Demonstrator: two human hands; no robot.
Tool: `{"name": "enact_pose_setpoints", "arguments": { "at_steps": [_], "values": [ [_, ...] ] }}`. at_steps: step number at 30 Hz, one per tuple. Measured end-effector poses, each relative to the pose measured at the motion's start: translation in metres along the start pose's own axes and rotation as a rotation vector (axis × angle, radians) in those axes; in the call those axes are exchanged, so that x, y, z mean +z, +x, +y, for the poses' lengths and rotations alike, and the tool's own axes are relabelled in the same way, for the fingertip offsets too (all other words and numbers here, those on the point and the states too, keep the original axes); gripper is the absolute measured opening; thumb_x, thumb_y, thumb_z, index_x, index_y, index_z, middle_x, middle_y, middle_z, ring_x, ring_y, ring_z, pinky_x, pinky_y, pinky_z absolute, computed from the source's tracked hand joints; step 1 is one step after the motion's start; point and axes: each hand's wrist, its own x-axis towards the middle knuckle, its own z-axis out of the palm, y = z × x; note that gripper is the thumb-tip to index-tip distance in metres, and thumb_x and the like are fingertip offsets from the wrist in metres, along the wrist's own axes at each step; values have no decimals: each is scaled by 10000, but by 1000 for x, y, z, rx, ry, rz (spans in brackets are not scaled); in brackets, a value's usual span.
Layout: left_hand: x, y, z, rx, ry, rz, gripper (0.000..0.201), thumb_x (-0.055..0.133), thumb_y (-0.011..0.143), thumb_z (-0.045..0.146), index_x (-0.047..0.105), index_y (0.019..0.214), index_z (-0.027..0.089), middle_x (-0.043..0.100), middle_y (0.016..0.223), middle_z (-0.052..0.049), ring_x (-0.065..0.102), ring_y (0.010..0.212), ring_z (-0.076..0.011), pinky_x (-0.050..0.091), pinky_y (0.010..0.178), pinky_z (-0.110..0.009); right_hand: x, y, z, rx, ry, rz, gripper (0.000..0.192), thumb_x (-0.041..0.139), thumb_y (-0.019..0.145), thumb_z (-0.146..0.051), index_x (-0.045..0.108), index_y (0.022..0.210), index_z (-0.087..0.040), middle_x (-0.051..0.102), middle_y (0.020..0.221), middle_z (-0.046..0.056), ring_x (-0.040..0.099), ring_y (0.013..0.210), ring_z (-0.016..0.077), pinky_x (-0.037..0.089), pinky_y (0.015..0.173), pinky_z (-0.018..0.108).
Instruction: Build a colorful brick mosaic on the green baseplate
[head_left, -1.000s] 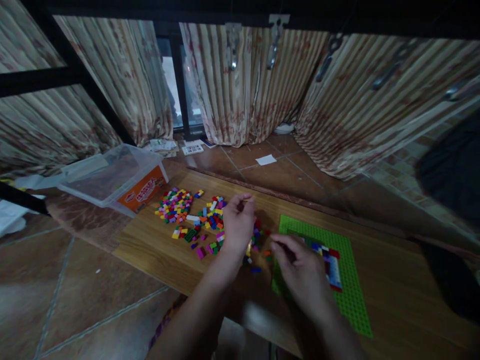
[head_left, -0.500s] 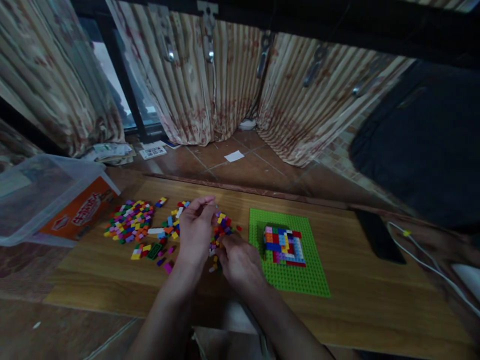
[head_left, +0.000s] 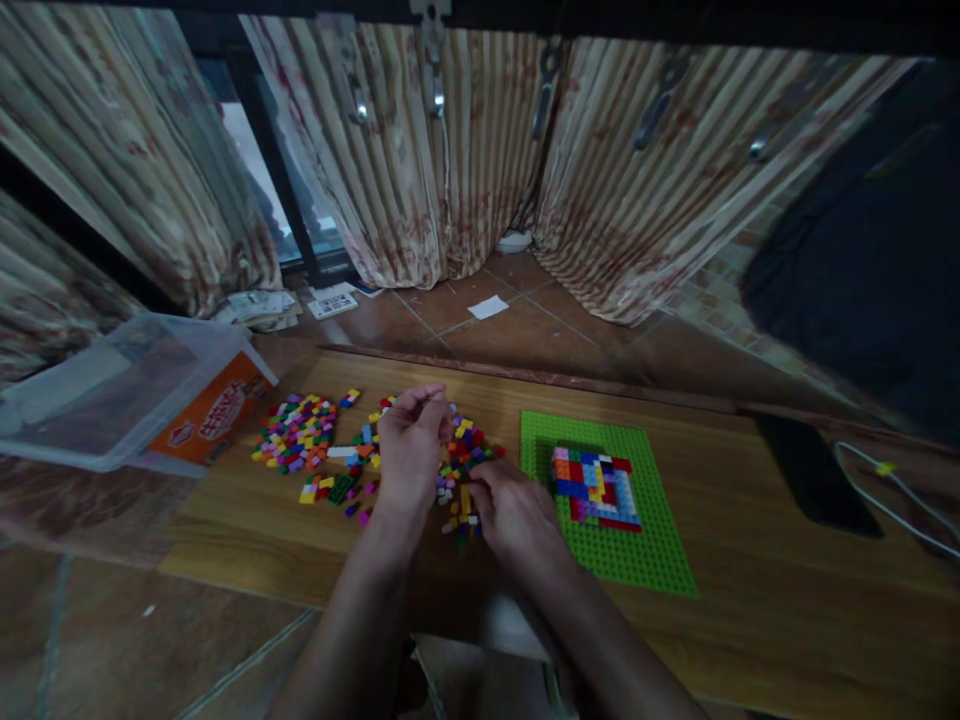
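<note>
Over the loose building bricks (head_left: 465, 440) in the middle of the table, my left hand (head_left: 411, 445) is raised with thumb and fingertips pressed together; anything between them is too small to make out. My right hand (head_left: 517, 510) bends low at the near right side of these bricks, its fingers curled beside a yellow brick (head_left: 466, 498). What its fingertips hold, if anything, is hidden. To its right lies a green baseplate (head_left: 637, 570), bearing a many-coloured block of joined bricks (head_left: 596, 488) with a white and red border.
Another brick pile (head_left: 296, 432) lies to the left, near a clear plastic box (head_left: 142, 400) with an orange label. A dark green brick piece (head_left: 342, 488) lies between the piles. On the right are a black phone (head_left: 817, 475) and a white cable (head_left: 862, 500).
The whole view has shifted, so the table things appear further right. My right hand's fingers have drawn slightly away from my left hand, and more small bricks show between them.
</note>
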Motion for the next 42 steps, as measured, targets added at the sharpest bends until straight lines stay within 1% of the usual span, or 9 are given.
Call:
{"name": "enact_pose_setpoints", "arguments": {
  "at_steps": [3,8,13,17,20,25,31,37,42],
  "values": [
    [-3,2,0,9,-11,23,241,700,672,273,656,869,141,567,615,56,468,510,-63,376,509,-190,-1,-2,1,11,16,-7,178,495,919,-225,662,968,-194,676,981,56,631,914,189,432,797,272],
    [-4,2,0,0,-13,15,240,696,671,261,661,874,137,574,614,50,463,506,-62,372,500,-190,7,-4,-9,20,-10,-3,126,604,845,-263,666,940,-209,666,987,47,626,907,208,430,730,286],
    [-7,4,0,1,-10,15,246,694,677,268,658,879,132,561,608,49,458,509,-65,367,494,-190,12,-1,-12,66,33,-29,172,597,824,-201,665,981,-220,670,1001,36,635,899,203,433,735,286],
    [-10,5,1,10,-25,13,268,708,673,281,656,889,132,558,610,50,455,506,-66,362,486,-192,13,1,-7,73,64,-21,196,572,826,-151,669,984,-213,676,1006,40,637,938,198,436,782,275],
    [-12,5,3,21,-29,20,254,706,681,277,658,883,129,570,624,46,459,508,-62,369,491,-191,12,1,-3,78,63,-9,219,531,851,-130,669,998,-215,682,1015,38,643,924,187,434,794,267],
    [-12,4,5,7,-37,31,241,698,693,269,658,884,127,566,619,44,462,515,-62,381,499,-188,8,0,-4,50,-57,-22,223,492,883,-124,670,989,-206,677,1003,47,634,933,192,427,777,260],
    [-12,5,6,-4,-45,25,256,717,674,288,669,872,133,582,637,39,472,517,-62,381,496,-189,5,-3,-15,5,-223,-14,257,452,898,-85,667,986,-195,678,1003,66,628,923,199,427,740,265],
    [-10,3,3,-7,-26,3,221,706,673,258,671,854,137,574,613,43,461,520,-63,363,501,-189,6,-2,-19,-19,-246,4,249,491,871,-75,683,981,-187,687,986,75,616,933,229,442,766,302],
    [-9,4,1,-6,-14,-1,220,701,676,263,670,854,138,568,614,41,457,515,-66,358,501,-197,7,-3,-18,-29,-247,34,254,522,848,-62,696,979,-190,689,975,72,607,907,222,443,761,298]
  ]
}}
